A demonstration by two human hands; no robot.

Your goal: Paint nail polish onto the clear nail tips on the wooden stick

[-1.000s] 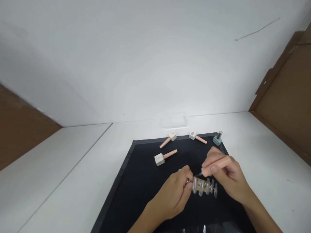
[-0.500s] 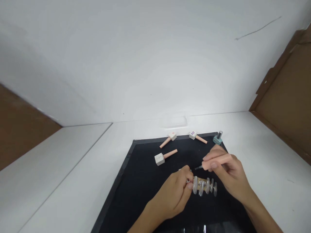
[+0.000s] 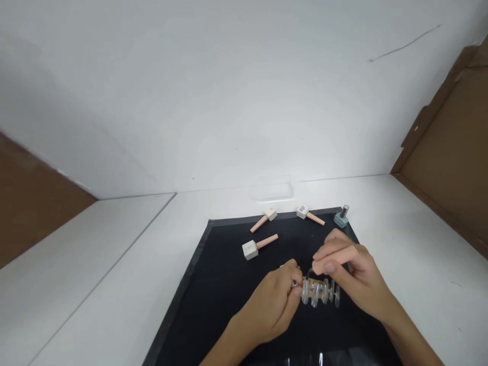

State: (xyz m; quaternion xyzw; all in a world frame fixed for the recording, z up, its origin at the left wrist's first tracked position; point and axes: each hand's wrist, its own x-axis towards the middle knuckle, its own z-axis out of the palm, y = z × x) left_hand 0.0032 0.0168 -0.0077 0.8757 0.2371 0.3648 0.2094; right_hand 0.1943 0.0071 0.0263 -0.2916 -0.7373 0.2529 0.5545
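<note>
My left hand (image 3: pixel 272 302) is closed on the left end of a nail tip stand, a short bar with several clear false nails (image 3: pixel 314 295) standing in a row. A bit of something white shows behind these fingers; the rest of it is hidden. Pinched in my right hand (image 3: pixel 356 277) is a nail polish brush (image 3: pixel 333 260) with a long peach cap-handle. Its dark tip points down at the upper end of the leftmost false nail, seemingly touching it.
On the black mat (image 3: pixel 206 300) lie white polish bottles with peach caps: one (image 3: pixel 250 249) nearest me, one (image 3: pixel 271 213) behind it, another (image 3: pixel 303 212) farther right. A teal bottle (image 3: pixel 341 219) stands at the back right corner. Behind the mat lies a clear tray (image 3: pixel 272 198).
My right hand has brought the brush down and left, from above the stand to the leftmost false nail. My left hand and the stand stay nearly in place.
</note>
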